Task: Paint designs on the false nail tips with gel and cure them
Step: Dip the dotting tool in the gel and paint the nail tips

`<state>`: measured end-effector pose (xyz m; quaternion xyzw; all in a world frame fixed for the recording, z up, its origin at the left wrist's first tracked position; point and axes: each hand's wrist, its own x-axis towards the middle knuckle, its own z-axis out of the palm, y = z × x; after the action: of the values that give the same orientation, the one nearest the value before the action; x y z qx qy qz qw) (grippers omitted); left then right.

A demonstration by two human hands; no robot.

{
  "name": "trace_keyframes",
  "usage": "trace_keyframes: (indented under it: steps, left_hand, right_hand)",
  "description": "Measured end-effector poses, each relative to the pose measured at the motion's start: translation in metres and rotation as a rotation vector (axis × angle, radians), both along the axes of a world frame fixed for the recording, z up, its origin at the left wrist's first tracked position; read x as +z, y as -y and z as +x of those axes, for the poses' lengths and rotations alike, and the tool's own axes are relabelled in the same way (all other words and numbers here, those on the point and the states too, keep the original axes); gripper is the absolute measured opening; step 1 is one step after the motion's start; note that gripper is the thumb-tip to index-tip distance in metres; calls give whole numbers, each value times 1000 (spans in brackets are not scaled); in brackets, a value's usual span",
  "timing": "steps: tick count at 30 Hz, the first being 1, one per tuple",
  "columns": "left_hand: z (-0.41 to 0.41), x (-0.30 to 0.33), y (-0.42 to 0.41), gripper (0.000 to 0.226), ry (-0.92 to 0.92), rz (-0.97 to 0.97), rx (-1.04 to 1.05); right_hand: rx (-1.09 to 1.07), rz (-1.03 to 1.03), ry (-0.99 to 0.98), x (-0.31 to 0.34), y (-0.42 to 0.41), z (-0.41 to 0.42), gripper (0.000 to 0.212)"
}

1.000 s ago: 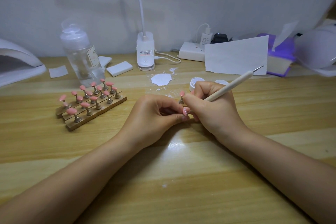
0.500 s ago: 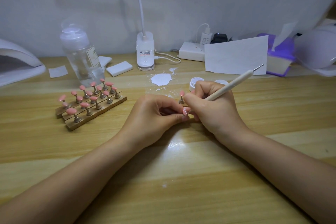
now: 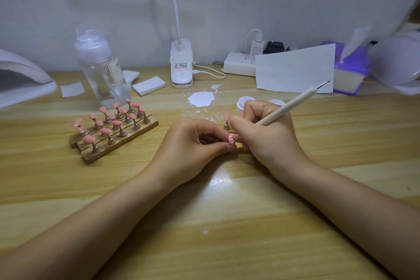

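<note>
A home nail-art station: a wood-grain worktop (image 3: 341, 143) against a plain wall, with curing lamps (image 3: 20, 79), a clip-on desk lamp (image 3: 181, 63), a power strip (image 3: 238, 67) and racks of pink nail tips (image 3: 109, 127).

Soft even light, glare on table (image 3: 218, 182), wide-angle bowing at edges
</note>
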<state>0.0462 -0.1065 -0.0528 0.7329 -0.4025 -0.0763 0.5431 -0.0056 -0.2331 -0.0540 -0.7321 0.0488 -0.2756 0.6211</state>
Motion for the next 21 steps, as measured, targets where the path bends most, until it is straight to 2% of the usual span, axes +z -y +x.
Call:
trace_keyframes:
  steps: [21]
  left_hand:
    - [0, 0, 0, 17, 4, -2, -1]
  right_hand:
    - [-28, -2, -1, 0, 0, 1, 48]
